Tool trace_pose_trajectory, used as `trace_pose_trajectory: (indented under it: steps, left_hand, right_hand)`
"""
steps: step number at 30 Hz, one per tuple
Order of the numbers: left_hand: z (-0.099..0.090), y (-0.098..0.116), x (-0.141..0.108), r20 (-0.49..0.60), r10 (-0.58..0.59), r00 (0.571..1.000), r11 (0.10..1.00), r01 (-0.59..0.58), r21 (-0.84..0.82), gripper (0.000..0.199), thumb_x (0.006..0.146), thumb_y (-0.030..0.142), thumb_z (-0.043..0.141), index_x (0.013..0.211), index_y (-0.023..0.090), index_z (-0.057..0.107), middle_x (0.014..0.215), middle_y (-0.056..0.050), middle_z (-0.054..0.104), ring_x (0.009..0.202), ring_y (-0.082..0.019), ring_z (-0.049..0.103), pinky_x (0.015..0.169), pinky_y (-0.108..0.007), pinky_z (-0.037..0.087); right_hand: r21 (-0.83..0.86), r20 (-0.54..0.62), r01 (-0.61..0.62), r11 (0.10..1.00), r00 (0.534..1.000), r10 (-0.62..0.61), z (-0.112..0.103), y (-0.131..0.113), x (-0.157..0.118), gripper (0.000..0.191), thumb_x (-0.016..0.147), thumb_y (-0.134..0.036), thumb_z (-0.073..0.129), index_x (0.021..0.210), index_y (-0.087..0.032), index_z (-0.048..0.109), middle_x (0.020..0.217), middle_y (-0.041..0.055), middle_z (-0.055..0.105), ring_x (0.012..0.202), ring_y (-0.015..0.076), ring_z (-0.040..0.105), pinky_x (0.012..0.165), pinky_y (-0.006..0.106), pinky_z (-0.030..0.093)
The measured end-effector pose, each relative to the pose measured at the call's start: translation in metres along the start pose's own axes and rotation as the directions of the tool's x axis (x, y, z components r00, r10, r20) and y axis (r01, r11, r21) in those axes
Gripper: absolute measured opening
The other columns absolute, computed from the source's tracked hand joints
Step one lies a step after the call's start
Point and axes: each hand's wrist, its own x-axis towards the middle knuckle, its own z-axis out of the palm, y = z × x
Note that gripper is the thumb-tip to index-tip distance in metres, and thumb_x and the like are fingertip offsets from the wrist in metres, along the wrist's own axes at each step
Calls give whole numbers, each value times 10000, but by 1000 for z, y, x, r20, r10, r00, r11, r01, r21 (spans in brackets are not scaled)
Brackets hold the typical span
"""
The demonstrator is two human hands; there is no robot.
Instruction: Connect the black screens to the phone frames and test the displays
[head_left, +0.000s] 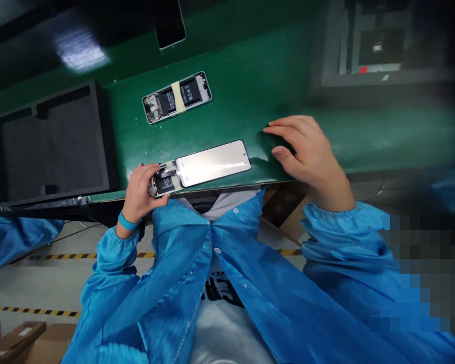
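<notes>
My left hand [141,188] grips the end of an opened phone frame [166,183] between thumb and fingers at the table's front edge. A phone screen [214,164] with a pale, shiny face extends from that frame to the right, and a dark flex cable shows at their joint. Off to the right, my right hand [301,146] hovers over the green table with fingers apart and nothing in them. Behind the screen lies a second opened phone frame [177,97], its battery and circuit board exposed and a cream band around its middle.
A black foam tray [49,144] stands at the left. At the back lies a dark phone [169,23]. A blurred grey tray [326,76] with dark parts is at the back right. Blue sleeves of other people [18,240] show at both sides; cardboard boxes [41,344] sit on the floor.
</notes>
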Motion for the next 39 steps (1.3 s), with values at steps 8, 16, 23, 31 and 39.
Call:
trace_pose_trajectory:
  steps: [8,16,23,31,39]
  left_hand:
    - [1,-1,0,129,-113,985,994,114,0,748,877,501,720,1520,192,493,1472,-192,645,1402,-373,616,1292,-633,388]
    - [-17,-4,7,239,-121,963,976,160,-149,570,941,559,733,1370,203,612,1538,-198,595,1442,-361,571,1281,-619,405]
    - [-24,-19,34,326,-139,935,977,184,-111,339,1102,364,435,950,187,681,1495,-184,622,1459,-297,556,1284,-531,439]
    - [-53,2,75,441,-127,888,983,173,-65,419,1134,312,319,1315,119,644,1632,-119,521,1590,-219,447,1317,-364,354]
    - [-85,3,33,-41,-287,957,890,250,-382,602,1036,716,581,1303,193,715,1237,-106,761,1165,-300,758,1010,-473,647]
  right_hand:
    - [3,24,-30,1000,999,30,2,4,-1,689,1085,-727,352,1350,-207,717,1333,192,718,1291,375,641,1124,581,492]
    - [14,38,138,990,990,-138,8,-4,4,785,961,-746,657,1524,-201,601,1454,217,661,1376,398,619,1177,596,486]
    - [203,245,311,928,902,-356,55,-36,41,932,930,-827,621,1637,-229,512,1552,193,604,1467,432,557,1199,654,464]
    - [337,70,317,887,931,-359,47,-55,64,639,924,-573,777,1531,-429,637,1253,108,783,1051,385,774,867,566,651]
    - [755,566,-350,554,774,-283,66,-147,107,543,974,-770,602,1141,-304,824,1077,55,822,864,258,798,776,417,672]
